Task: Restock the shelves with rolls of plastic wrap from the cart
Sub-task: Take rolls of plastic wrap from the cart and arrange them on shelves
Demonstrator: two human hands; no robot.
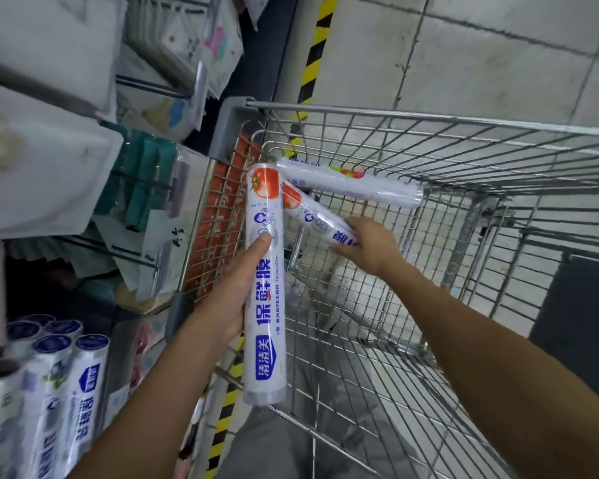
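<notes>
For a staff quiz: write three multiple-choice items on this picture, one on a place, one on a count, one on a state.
1. Where is the right hand?
A. inside the cart
B. on a ladder
C. in a pocket

2. How many tomato rolls show?
A. two
B. three
C. five

3. What is the left hand doing?
A. hanging empty
B. pushing a door
C. gripping a roll

Answers:
1 A: it reaches between the wire walls and holds a second roll.
2 B: one in each hand, and a third roll lying in the cart.
3 C: the roll sits clasped in it.
</notes>
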